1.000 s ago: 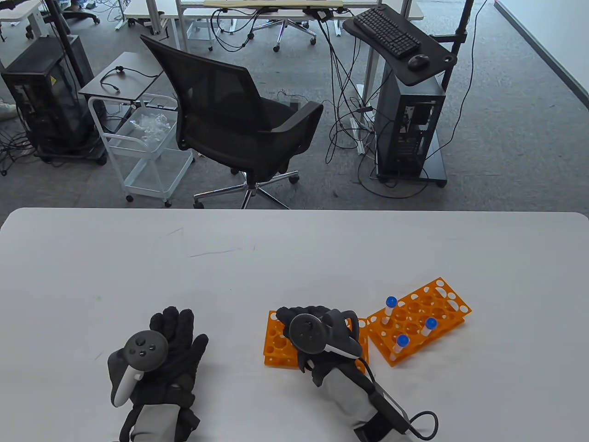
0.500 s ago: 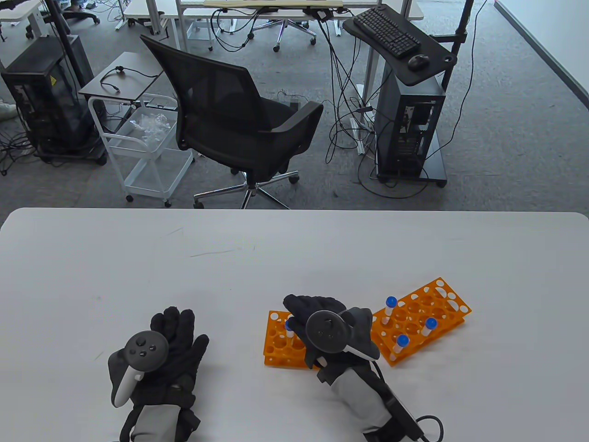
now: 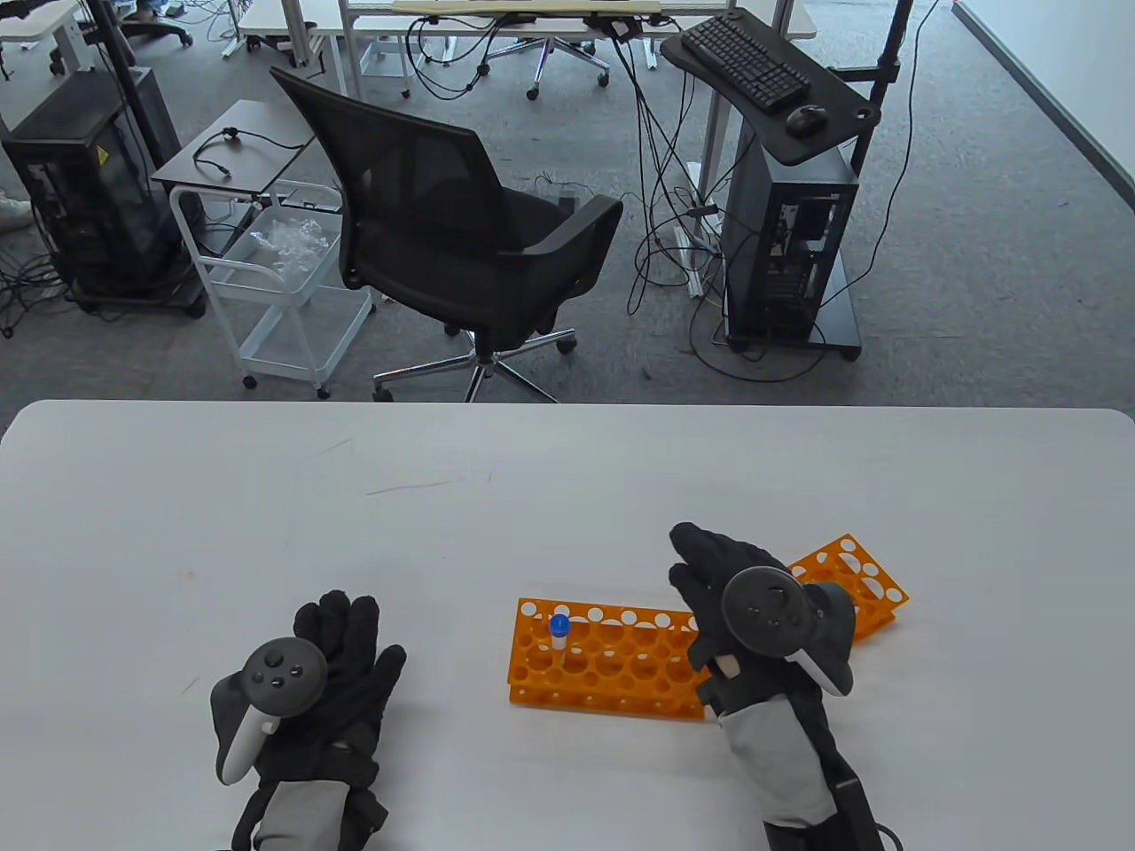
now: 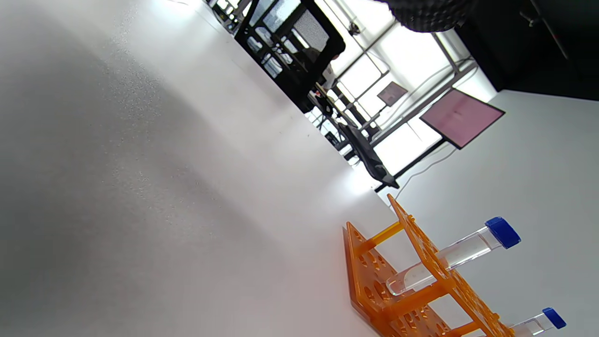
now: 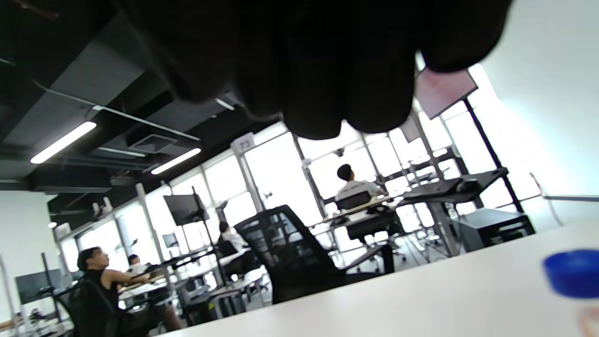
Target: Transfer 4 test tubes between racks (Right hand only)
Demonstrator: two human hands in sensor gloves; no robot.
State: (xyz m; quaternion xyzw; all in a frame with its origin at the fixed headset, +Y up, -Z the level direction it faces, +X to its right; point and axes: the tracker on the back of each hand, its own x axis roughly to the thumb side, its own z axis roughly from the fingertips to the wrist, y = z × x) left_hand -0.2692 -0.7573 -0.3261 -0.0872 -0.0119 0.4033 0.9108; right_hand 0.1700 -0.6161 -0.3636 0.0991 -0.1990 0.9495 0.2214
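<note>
An orange rack lies on the white table near the front, with one blue-capped test tube standing upright near its left end. A second orange rack lies to the right, angled, mostly covered by my right hand. That hand hovers over it with fingers stretched out and holds nothing; the tubes in that rack are hidden. My left hand rests flat on the table, empty. The left wrist view shows the near rack and its tube. A blurred blue cap shows in the right wrist view.
The white table spreads wide to the back and left of the racks. A black office chair and a computer stand stand on the floor beyond the table's far edge.
My right hand let go of the tube in the near rack and moved right, over the angled rack. It now hides the three tubes there. The left hand has not moved.
</note>
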